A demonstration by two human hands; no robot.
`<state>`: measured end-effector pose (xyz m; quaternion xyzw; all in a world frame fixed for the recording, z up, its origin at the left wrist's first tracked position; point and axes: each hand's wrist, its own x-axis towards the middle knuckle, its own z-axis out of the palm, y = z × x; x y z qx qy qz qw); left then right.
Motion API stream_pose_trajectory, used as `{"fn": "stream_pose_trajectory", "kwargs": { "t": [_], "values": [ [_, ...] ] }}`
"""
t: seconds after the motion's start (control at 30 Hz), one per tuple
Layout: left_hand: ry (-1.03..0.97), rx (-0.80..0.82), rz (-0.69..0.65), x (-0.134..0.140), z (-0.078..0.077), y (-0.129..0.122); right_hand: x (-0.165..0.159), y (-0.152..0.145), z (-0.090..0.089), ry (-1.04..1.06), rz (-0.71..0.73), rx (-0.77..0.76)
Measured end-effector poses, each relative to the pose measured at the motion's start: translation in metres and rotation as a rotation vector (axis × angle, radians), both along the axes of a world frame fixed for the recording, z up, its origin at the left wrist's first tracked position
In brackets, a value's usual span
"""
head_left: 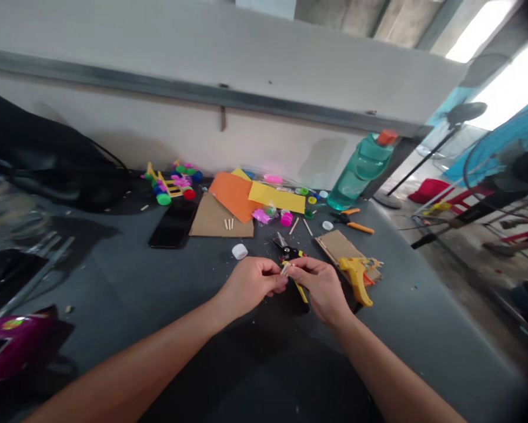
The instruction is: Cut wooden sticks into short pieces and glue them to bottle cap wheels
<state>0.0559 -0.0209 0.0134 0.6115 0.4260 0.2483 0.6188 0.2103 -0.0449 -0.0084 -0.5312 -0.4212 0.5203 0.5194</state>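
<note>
Over the near table (123, 270), left hand (251, 282) and right hand (323, 288) pinched short sticks (285, 268), fingers nearly closed, presumably steadying such slight pieces.

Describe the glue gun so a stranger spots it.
On the dark table, find the person's right hand. Right of it lies a cardboard piece, with the glue gun overlapping its near end. Its yellow, pistol-shaped body sets it apart from the slim orange-handled tool farther back.
</note>
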Motion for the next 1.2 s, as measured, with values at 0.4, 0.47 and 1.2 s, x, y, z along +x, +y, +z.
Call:
{"fn": "stream_pose_trajectory", "kwargs": {
  "t": [0.4, 0.47, 1.2],
  "values": [
    [-0.033, 0.203, 0.462, -0.082, -0.02, 0.09, -0.005, 0.048, -0.009, -0.886, 0.127, 0.101],
    [-0.095, 0.194, 0.456, -0.081, -0.024, 0.091, -0.015, 0.058, -0.008, -1.059, 0.169, 0.091],
    [-0.22, 0.08, 0.279, -0.04, 0.011, 0.047, 0.021, 0.0, -0.003, -1.573, 0.108, -0.008]
  ]
}}
